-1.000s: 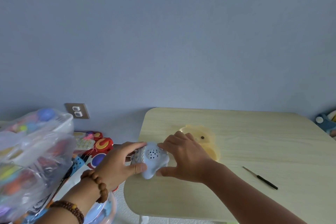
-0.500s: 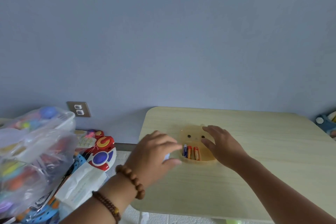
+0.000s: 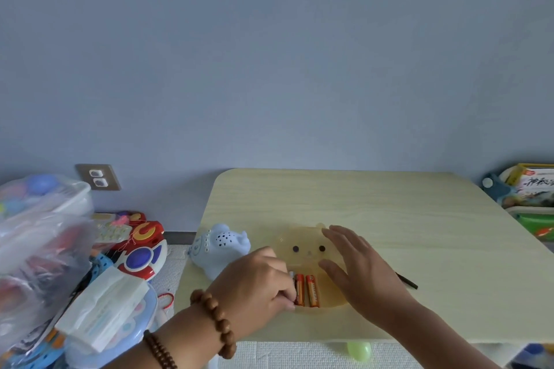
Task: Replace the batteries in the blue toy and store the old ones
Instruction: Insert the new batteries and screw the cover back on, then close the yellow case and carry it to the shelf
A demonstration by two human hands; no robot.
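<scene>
Left hand [image 3: 255, 282] on batteries [image 3: 312, 291] in yellow bear-face tray [image 3: 302, 236]

Large-beaded brown bracelet [image 3: 216, 323] on left wrist, smaller-beaded darker bracelet [image 3: 159, 352] beside it, bare forearms

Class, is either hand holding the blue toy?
No; the blue toy sits untouched on the table, while the left hand pinches a battery in the yellow tray and the right hand is open beside it.

view: one head-worn wide-angle cam
facing: forward and down; wall [image 3: 269, 54] fills the upper half
range: close, over near edge of table [image 3: 389, 204]
framing: left hand [image 3: 257, 281] and right hand [image 3: 359, 272] low centre; toy pile [image 3: 45, 249] left, bins [image 3: 530, 204] far right
</scene>
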